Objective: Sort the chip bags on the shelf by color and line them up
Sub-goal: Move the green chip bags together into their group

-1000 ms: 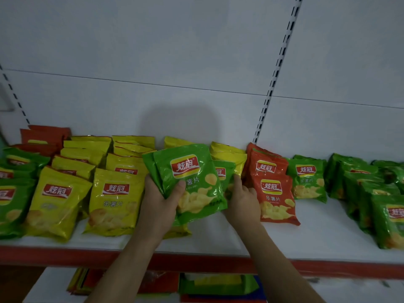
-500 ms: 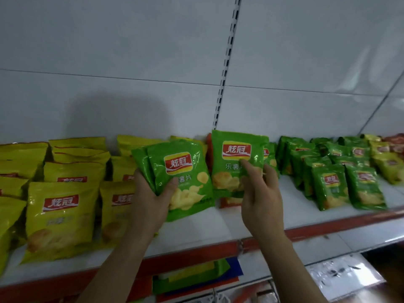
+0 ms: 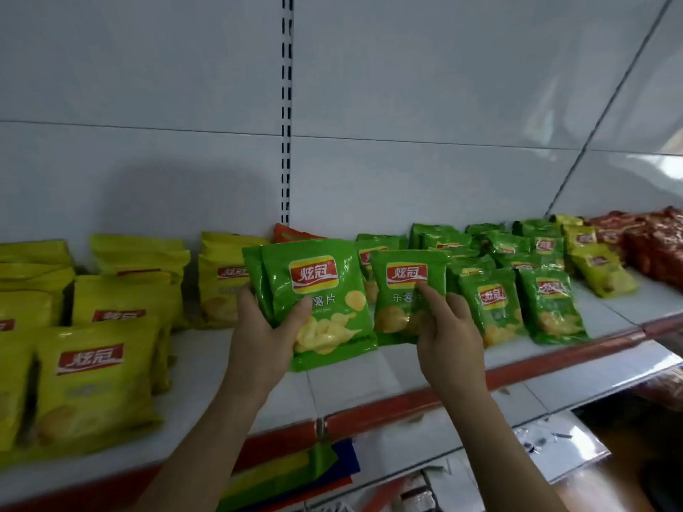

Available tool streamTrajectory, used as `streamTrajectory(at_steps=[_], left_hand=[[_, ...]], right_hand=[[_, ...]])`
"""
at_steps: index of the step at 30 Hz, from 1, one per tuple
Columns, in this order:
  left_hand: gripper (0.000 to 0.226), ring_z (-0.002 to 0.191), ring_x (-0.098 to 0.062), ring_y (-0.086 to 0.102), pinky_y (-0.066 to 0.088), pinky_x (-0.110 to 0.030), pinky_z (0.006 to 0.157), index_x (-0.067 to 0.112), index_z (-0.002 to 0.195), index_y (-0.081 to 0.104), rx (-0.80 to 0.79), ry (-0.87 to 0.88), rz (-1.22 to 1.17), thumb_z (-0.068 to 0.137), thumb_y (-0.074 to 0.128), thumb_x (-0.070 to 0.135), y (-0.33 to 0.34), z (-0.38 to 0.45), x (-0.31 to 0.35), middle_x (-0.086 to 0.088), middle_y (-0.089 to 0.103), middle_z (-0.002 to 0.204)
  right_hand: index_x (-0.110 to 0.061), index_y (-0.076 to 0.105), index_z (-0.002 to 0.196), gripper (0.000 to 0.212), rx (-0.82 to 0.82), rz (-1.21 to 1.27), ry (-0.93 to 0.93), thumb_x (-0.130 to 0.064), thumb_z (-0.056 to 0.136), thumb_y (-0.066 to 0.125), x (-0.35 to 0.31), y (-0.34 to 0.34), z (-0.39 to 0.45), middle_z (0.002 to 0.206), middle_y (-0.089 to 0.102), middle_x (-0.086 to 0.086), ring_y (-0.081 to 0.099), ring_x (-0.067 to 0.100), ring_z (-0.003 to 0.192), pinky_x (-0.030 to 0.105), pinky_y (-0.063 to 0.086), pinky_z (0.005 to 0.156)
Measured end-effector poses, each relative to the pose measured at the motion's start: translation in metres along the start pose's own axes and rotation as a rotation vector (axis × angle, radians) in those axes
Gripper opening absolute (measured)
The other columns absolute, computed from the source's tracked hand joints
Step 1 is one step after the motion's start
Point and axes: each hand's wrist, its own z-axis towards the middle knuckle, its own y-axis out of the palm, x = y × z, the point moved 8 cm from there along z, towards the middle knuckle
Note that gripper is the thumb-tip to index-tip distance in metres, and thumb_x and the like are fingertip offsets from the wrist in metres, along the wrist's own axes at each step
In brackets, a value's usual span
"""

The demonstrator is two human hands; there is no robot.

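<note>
My left hand grips two stacked green chip bags above the white shelf. My right hand holds a single green chip bag just to their right, beside the green group. Yellow bags fill the shelf's left part. An orange-red bag peeks out behind the held bags. Two yellow bags and a pile of red bags lie at the far right.
The shelf has a red front edge and a white back panel with a slotted upright. A lower shelf holds more green, yellow and blue packs. Bare shelf surface shows under my hands.
My view has swung right along the shelf. My right hand picked up a green bag and carried it right toward the green group; my left hand keeps its green bags.
</note>
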Motion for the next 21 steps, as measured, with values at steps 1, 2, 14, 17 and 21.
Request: streamTrajectory(at_steps=[1,2,14,17,21], left_hand=[[0.055,0.094,0.013,0.067,0.054,-0.025,0.079,0.024,0.135,0.049,0.018,-0.002,0.000,0.090,0.079,0.036,0.006,0.001,-0.002,0.019,0.069,0.117],[0.054,0.093,0.013,0.067,0.054,-0.023,0.078,0.024,0.134,0.049,0.038,-0.003,0.002,0.090,0.079,0.036,0.012,0.002,-0.002,0.017,0.069,0.118],[0.050,0.090,0.017,0.065,0.050,-0.023,0.075,0.035,0.131,0.048,0.292,-0.066,0.074,0.091,0.077,0.040,0.054,-0.012,-0.008,0.021,0.070,0.114],[0.049,0.090,0.017,0.065,0.049,-0.017,0.072,0.035,0.132,0.048,0.317,-0.072,0.102,0.092,0.077,0.039,0.055,-0.014,-0.010,0.022,0.069,0.113],[0.049,0.090,0.018,0.065,0.049,-0.018,0.072,0.034,0.132,0.048,0.310,-0.067,0.118,0.092,0.077,0.038,0.059,-0.009,-0.010,0.022,0.069,0.113]], right_hand=[[-0.034,0.052,0.152,0.057,-0.010,0.001,-0.003,-0.008,0.102,0.053,0.009,0.004,0.008,0.135,0.052,0.008,0.058,0.030,0.087,0.043,0.055,0.064],[-0.034,0.052,0.153,0.056,-0.024,0.001,-0.021,-0.009,0.103,0.053,0.015,0.008,0.017,0.138,0.051,0.009,0.059,0.032,0.088,0.044,0.056,0.064],[-0.029,0.032,0.165,0.084,-0.327,-0.180,-0.145,-0.005,0.091,0.063,0.042,0.098,0.069,0.168,0.015,0.021,0.041,0.047,0.142,0.050,0.057,0.095],[-0.026,0.035,0.164,0.076,-0.250,-0.173,-0.193,-0.020,0.093,0.062,0.040,0.093,0.066,0.174,0.008,0.020,0.021,0.048,0.155,0.059,0.047,0.109],[-0.032,0.034,0.163,0.068,-0.275,-0.182,-0.304,-0.052,0.100,0.047,0.033,0.104,0.056,0.175,0.012,0.014,0.008,0.042,0.161,0.063,0.025,0.123]])
